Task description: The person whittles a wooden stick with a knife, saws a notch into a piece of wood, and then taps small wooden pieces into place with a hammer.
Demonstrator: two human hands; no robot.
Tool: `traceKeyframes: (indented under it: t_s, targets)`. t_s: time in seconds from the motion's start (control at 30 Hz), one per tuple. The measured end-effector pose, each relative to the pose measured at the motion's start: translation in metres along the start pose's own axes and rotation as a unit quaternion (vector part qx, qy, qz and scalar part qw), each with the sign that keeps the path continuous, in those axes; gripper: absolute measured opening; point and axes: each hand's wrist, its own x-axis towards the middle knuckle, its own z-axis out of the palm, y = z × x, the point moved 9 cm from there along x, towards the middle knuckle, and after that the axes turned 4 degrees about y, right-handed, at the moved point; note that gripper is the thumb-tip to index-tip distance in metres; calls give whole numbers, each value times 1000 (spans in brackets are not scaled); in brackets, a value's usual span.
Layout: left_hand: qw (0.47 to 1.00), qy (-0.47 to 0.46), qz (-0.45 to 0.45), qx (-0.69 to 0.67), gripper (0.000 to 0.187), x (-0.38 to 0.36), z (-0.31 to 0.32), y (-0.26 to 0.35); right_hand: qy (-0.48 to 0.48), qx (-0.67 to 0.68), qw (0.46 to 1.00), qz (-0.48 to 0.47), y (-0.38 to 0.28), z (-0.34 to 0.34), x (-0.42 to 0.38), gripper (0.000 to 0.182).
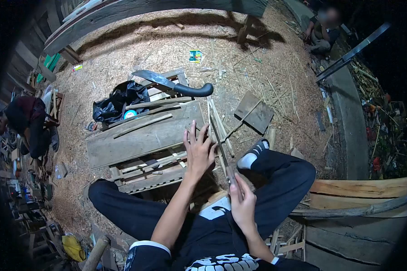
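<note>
My left hand (199, 153) is held over the right end of a wooden board (153, 137), its fingers apart. My right hand (243, 203) is closed around the near end of a long, thin, dark strip (220, 142), whose material I cannot tell. The strip slants away past my left fingertips, alongside pale wooden strips (219, 122). Beyond the board, a large knife (167, 83) with a curved black handle lies across the slatted wooden frame. Thin wooden sticks (142, 126) rest on the board.
A black plastic bag (122, 99) and a blue-lidded round container (130, 114) sit at the board's far left. A square wooden piece (254, 113) lies on the shavings-covered ground. Thick planks (362, 198) are at my right. People (29, 119) sit at far left and far right.
</note>
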Motion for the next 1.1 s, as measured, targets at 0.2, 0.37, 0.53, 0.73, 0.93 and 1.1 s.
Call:
traceKeyframes:
  t_s: [0.2, 0.37, 0.53, 0.73, 0.93, 1.1]
  targets:
    - [1000, 10, -5, -9, 13, -5, 1, 1, 13, -19, 1000, 16, 9, 8, 6, 44]
    - [1000, 8, -3, -9, 13, 0, -1, 0, -17, 5, 1000, 25, 11, 22, 33, 43]
    - [1000, 9, -9, -16, 13, 2, -2, 0, -7, -50, 999, -18, -1, -3, 0, 45]
    - [1000, 4, -1, -5, 13, 0, 0, 1, 18, -34, 999, 16, 3, 22, 33, 42]
    - [1000, 9, -6, 1, 12, 1, 0, 0, -2, -5, 999, 36, 6, 24, 32, 45]
    - [1000, 20, -13, -15, 12, 5, -3, 0, -6, -38, 999, -19, -5, 1, 4, 44]
